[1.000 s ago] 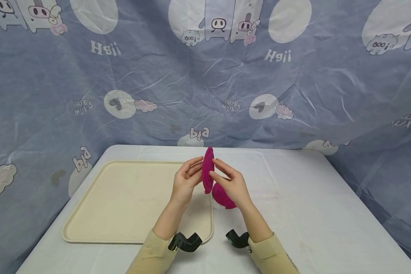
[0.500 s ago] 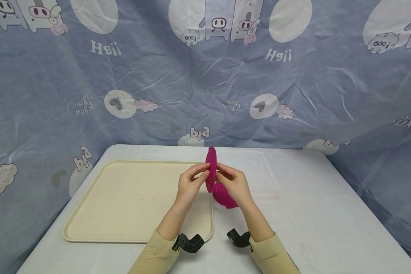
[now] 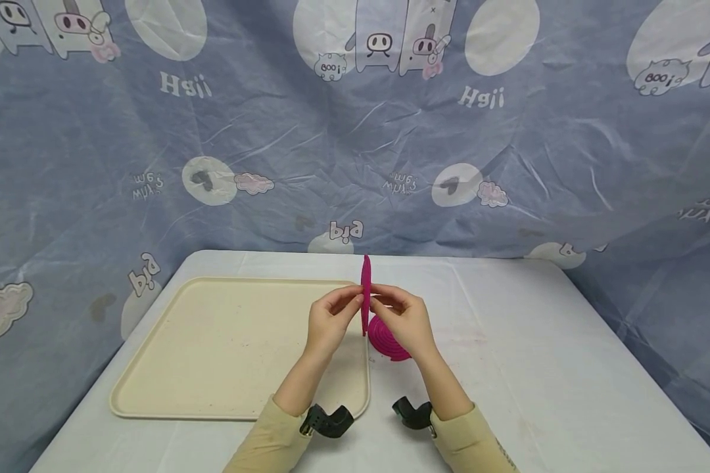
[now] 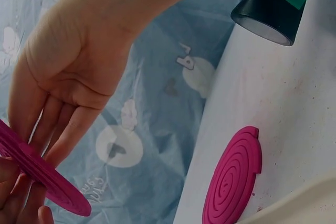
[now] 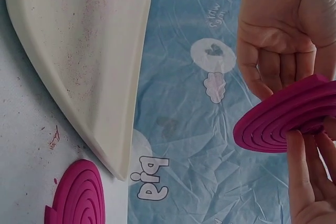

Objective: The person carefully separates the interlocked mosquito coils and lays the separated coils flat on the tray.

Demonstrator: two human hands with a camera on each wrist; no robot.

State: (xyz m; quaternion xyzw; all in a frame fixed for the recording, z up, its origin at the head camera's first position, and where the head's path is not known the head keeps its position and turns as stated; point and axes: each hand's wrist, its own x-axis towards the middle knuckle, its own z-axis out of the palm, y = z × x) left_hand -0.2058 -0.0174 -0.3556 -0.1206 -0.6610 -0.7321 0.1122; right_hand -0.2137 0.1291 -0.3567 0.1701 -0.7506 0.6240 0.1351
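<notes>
A thin magenta disc with spiral ridges [image 3: 366, 269] is held upright, edge-on to the head view, above the tray's right edge. My left hand [image 3: 328, 318] pinches it from the left with thumb and fingers. From the right, my right hand [image 3: 408, 322] grips its other face. Ridges on the held disc [image 5: 262, 124] show clearly in the right wrist view. A second magenta spiral disc [image 3: 386, 338] lies flat on the table beside the tray, partly hidden behind my right hand. A small tab juts from the rim of this lying disc [image 4: 233, 177] in the left wrist view.
A cream tray [image 3: 213, 348] with a raised rim lies on the left half of the white table [image 3: 538, 361]. Small pinkish crumbs dot tray and table. A blue printed curtain [image 3: 307, 144] hangs behind. Each wrist carries a black camera mount [image 3: 328, 420].
The held disc has turned edge-on and shifted slightly right. My left hand moved right, and its spread fingers closed into a pinch on the disc. The right hand stays almost in place.
</notes>
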